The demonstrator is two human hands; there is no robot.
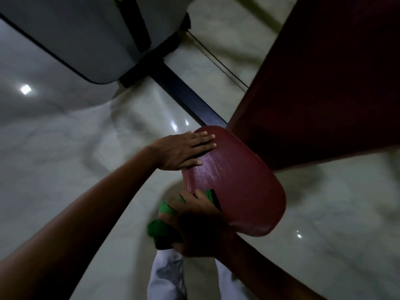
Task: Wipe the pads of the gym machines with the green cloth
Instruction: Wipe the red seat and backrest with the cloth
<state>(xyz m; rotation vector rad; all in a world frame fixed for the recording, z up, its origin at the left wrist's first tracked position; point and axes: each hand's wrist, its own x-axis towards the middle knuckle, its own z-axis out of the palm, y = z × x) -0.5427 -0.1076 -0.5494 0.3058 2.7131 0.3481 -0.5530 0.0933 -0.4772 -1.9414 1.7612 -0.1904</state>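
Observation:
A dark red seat pad (238,182) of a gym machine fills the centre of the view, and a larger dark red back pad (320,79) rises at the upper right. My left hand (184,151) lies flat with straight fingers on the pad's left edge. At the pad's near edge my right hand (194,219) grips the bunched green cloth (161,224), which presses against the pad's rim. Part of the cloth is hidden under my fingers.
A dark metal frame bar (190,98) runs from under the seat to the upper left. A grey machine housing (75,33) sits at the top left. The shiny pale tiled floor (65,148) lies all around. My light trouser leg (166,276) shows below.

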